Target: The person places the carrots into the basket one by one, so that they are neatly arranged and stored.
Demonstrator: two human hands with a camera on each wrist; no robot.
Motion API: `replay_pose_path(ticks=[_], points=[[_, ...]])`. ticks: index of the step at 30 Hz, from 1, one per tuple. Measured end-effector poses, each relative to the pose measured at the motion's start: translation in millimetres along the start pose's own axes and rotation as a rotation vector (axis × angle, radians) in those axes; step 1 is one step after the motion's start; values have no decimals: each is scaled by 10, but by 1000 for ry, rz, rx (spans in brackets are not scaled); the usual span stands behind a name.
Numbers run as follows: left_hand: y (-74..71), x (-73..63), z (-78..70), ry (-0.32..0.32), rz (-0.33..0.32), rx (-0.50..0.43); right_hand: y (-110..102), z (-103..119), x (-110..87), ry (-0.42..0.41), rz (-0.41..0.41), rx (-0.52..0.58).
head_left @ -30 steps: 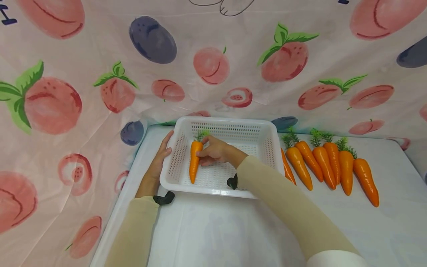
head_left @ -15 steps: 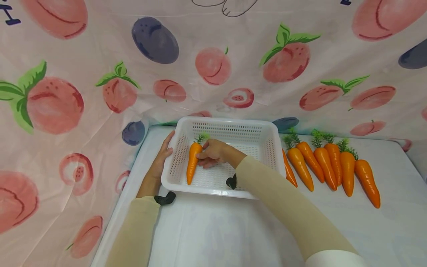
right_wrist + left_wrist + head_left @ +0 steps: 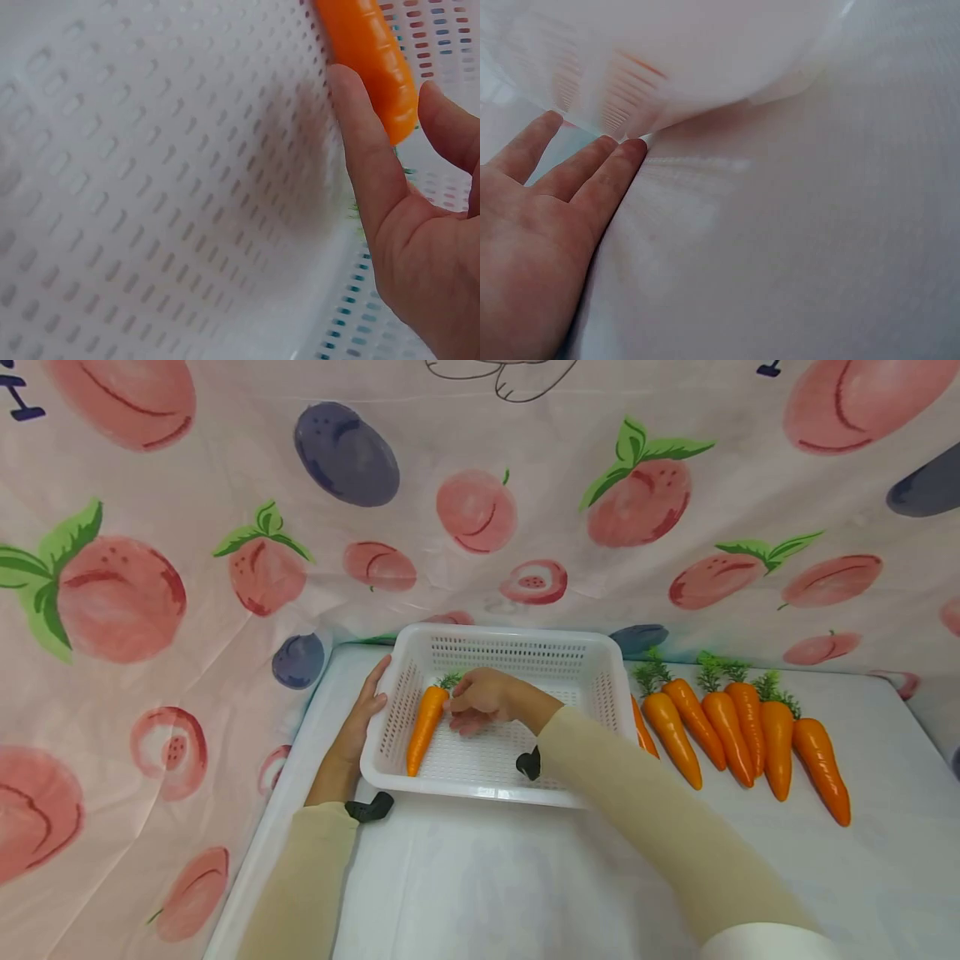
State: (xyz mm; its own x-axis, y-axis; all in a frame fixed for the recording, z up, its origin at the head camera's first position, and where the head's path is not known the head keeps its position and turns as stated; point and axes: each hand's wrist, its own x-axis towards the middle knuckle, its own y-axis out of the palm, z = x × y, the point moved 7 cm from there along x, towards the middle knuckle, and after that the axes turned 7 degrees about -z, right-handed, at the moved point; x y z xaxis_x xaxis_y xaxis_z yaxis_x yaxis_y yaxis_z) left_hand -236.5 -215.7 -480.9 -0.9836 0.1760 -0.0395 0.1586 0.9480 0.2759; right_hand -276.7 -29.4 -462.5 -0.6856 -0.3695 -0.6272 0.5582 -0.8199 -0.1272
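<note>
In the head view, an orange carrot (image 3: 426,728) with a green top lies aslant along the left side of a white perforated plastic basket (image 3: 480,792). My right hand (image 3: 487,697) is inside the basket, just right of the carrot's thick end. In the right wrist view, the extended fingers (image 3: 364,142) lie beside the carrot (image 3: 375,67) and the thumb stands apart from it; neither wraps round it. My left hand (image 3: 358,727) rests with straight fingers against the basket's outer left side. The left wrist view has the fingertips (image 3: 634,148) at the basket wall (image 3: 705,67).
Several more carrots (image 3: 726,735) with green tops lie in a row on the white-covered table (image 3: 480,877), right of the basket. My right forearm partly hides the nearest one (image 3: 642,731). A fruit-print cloth (image 3: 465,435) hangs behind and to the left.
The carrot in the basket has tilted, its pointed end shifting left toward the basket's side wall. My right hand has let go of it and moved slightly right. The left hand stays put.
</note>
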Motion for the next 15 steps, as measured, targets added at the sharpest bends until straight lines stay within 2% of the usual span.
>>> replay_pose_path(ticks=[15], points=[[10, -7, -18, -18, 2, -9, -234, 98, -316, -59, 55, -6]])
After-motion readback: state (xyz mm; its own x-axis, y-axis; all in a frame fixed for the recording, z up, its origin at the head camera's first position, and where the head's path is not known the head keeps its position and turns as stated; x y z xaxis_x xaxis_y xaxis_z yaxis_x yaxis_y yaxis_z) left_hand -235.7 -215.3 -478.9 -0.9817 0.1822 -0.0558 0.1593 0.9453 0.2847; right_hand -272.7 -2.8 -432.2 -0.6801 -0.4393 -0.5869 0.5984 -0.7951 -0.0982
